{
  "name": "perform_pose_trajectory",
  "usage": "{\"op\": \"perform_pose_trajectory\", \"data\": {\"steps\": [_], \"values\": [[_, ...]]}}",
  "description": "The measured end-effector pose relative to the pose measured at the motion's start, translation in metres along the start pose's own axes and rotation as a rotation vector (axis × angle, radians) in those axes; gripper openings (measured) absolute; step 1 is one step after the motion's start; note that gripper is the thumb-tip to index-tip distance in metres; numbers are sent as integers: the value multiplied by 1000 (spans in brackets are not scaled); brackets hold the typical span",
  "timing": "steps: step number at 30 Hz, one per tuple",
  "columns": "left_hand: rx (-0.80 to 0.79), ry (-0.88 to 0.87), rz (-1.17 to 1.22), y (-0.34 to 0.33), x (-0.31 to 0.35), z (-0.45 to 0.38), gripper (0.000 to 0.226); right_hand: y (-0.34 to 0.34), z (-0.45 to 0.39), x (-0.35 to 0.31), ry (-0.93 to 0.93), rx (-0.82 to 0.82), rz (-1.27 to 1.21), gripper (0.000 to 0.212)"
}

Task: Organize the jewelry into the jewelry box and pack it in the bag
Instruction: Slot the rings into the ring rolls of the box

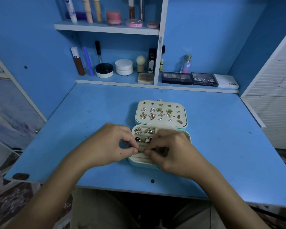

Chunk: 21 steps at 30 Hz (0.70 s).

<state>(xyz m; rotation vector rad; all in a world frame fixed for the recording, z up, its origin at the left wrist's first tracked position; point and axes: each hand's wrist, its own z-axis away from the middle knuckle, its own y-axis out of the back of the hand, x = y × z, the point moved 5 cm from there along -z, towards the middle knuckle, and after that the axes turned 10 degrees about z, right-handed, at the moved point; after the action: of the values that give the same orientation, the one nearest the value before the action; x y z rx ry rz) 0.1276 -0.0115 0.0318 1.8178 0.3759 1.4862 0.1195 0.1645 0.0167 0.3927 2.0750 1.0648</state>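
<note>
On the lower shelf you can read "MATTE" on the lid of the dark eyeshadow palette. The palette to its left bears faint letters that look like "NUDES". The small perfume bottle shows "SB". The white tube on the top shelf carries the round NIVEA mark.

My blue desk has shelves at its far side. On the low shelf I see two dark eyeshadow palettes lying side by side, a white box right of them, a small perfume bottle behind, and round white jars further left. Up higher stand tubes and a pink jar.
</note>
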Motion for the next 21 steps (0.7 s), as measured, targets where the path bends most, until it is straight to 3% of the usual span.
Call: {"op": "perform_pose_trajectory", "data": {"steps": [5,10,17,21], "values": [[95,38,162,8,0,-9,4,24,-1,12,-131,187,-53,5],[279,100,300,15,-21,-32,9,53,-4,44,-395,317,-83,10],[387,269,367,13,-44,-64,14,64,-7,90,-693,242,-29,18],[376,360,352,7,-48,-72,35,58,-5,108,-844,99,-28,31]]}}
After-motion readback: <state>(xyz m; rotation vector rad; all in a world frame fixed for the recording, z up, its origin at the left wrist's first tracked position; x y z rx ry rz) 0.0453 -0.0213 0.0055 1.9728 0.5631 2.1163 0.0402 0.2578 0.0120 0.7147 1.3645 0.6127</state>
